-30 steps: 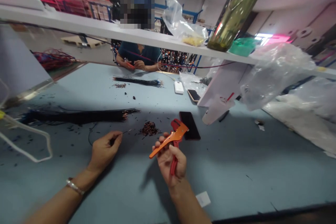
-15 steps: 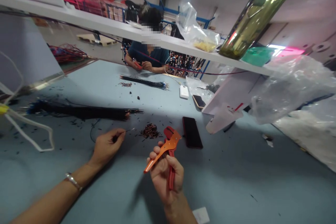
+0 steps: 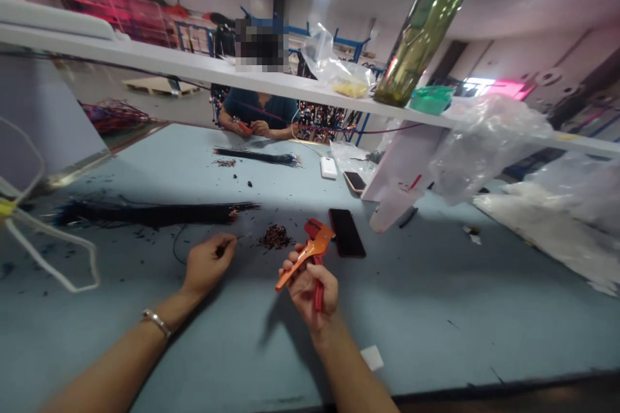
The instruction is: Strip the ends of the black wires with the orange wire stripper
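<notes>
My left hand [image 3: 209, 263] pinches a thin dark wire [image 3: 178, 246]. A loop of that wire shows behind the hand, and its pale tip points right past my fingertips. My right hand [image 3: 312, 287] is wrapped round an orange and red wire stripper [image 3: 317, 244], its jaws tilted up and away from me. The wire tip and the jaws are apart. Between and beyond my hands lies a small pile of dark, coppery offcuts [image 3: 275, 237]. A long bundle of black wires [image 3: 159, 214] rests on the table beyond my left hand.
A dark phone [image 3: 347, 233] lies right of the stripper. Across the blue table [image 3: 436, 310], a co-worker [image 3: 259, 110] holds a red tool near another wire bundle [image 3: 256, 156]. A white shelf [image 3: 184, 71] crosses above, carrying a bottle [image 3: 421, 32]. Plastic bags [image 3: 489, 135] sit at right.
The view has shifted, so the table's near edge now shows. The stripper sits slightly closer to my left hand. Both hands keep their holds.
</notes>
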A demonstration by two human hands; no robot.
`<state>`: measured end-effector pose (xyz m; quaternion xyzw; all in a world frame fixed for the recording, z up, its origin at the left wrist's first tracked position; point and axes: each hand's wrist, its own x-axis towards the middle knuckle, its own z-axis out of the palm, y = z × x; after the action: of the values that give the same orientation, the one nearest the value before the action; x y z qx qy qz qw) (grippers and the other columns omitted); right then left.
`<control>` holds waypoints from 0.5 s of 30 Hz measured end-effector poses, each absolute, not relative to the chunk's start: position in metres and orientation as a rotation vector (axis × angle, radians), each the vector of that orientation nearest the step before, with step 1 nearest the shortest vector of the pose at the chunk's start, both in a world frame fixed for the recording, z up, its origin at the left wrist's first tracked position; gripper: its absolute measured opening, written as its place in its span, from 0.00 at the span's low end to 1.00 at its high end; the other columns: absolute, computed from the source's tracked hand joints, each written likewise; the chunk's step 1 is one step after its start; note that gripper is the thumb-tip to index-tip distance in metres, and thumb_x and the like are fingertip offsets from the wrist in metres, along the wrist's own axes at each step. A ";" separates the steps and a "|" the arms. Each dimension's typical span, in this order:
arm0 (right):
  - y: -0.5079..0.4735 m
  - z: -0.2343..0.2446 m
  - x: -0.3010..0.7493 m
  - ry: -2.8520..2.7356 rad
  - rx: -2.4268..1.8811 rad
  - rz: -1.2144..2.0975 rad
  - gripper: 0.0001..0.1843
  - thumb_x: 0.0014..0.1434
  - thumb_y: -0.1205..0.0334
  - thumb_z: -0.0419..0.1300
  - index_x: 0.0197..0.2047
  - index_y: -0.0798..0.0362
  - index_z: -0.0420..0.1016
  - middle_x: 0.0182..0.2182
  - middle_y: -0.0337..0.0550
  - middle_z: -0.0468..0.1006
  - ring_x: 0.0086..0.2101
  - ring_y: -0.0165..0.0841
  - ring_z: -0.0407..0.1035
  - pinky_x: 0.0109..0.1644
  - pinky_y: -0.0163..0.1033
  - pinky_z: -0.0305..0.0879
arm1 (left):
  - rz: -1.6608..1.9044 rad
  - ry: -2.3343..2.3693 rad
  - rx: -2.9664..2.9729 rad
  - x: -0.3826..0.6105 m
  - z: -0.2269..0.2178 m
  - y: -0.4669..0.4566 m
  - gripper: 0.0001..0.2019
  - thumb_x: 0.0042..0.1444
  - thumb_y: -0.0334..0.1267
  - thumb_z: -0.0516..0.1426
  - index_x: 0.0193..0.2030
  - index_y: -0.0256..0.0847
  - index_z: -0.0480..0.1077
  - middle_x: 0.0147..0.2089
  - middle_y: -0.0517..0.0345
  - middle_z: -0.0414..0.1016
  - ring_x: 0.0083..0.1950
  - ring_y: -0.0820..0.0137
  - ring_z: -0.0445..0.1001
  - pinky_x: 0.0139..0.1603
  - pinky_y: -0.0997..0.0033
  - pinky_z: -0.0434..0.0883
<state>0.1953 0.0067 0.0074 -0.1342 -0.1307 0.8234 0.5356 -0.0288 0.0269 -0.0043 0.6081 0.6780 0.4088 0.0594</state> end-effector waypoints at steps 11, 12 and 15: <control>0.014 0.007 0.200 -0.491 -0.317 1.884 0.13 0.52 0.60 0.59 0.41 0.54 0.74 0.34 0.42 0.77 0.35 0.36 0.72 0.50 0.51 0.67 | 1.147 2.094 1.949 -0.025 -0.003 0.029 0.14 0.53 0.44 0.50 0.32 0.41 0.75 0.29 0.55 0.80 0.29 0.66 0.77 0.31 0.73 0.66; 0.013 0.009 0.200 -0.508 -0.299 1.870 0.14 0.52 0.59 0.59 0.42 0.54 0.74 0.35 0.42 0.77 0.36 0.36 0.72 0.51 0.51 0.67 | 1.145 2.085 1.959 -0.025 -0.003 0.028 0.14 0.54 0.44 0.50 0.32 0.41 0.75 0.29 0.55 0.80 0.29 0.66 0.77 0.31 0.73 0.66; 0.007 0.013 0.198 -0.581 -0.263 1.821 0.17 0.52 0.58 0.59 0.46 0.52 0.72 0.36 0.41 0.75 0.37 0.37 0.70 0.51 0.53 0.66 | 1.143 2.047 1.994 -0.025 -0.003 0.027 0.15 0.55 0.44 0.50 0.31 0.41 0.74 0.27 0.56 0.80 0.28 0.67 0.76 0.30 0.74 0.66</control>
<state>0.1982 0.0066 0.0129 -0.1119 -0.2475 0.7756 0.5698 -0.0248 0.0268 -0.0032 0.6474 0.6649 0.3712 0.0320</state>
